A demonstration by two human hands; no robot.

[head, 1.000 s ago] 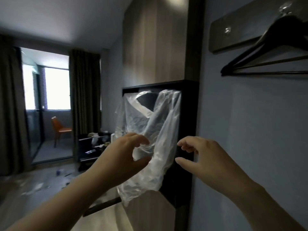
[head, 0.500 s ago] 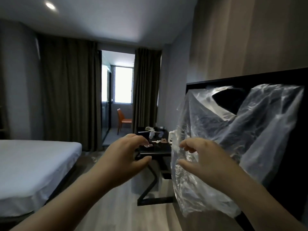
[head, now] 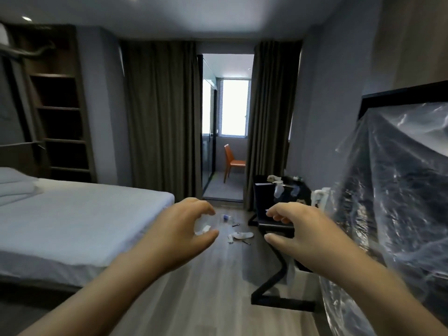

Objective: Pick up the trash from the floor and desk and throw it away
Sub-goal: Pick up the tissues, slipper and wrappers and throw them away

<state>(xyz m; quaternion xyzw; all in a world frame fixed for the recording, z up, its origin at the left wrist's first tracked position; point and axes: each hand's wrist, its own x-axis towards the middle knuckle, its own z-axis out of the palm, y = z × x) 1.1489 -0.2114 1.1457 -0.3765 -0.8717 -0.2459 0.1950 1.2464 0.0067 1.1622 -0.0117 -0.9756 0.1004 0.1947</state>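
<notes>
Left hand (head: 179, 229): raised mid-scene, fingers curled apart, holding nothing. Right hand (head: 298, 234): likewise half-open, bare. Clear crinkled plastic bag (head: 392, 202): hanging at near right, apart from both hands. Scattered white scraps of floor trash (head: 238, 235): lying on the grey wooden floor (head: 206, 299), far centre, untouched. Cluttered black counter (head: 282, 190): far right, carrying pale litter (head: 278, 185) (items too small to identify). White-sheeted bed (head: 72, 219): left. Progress, as judged: collection not begun; floor and counter both remain.

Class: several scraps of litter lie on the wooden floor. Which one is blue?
The small blue scrap, lying farthest back, toward the curtains. The larger crumpled piece nearer the desk is white; the rest look dark or pale.
</notes>
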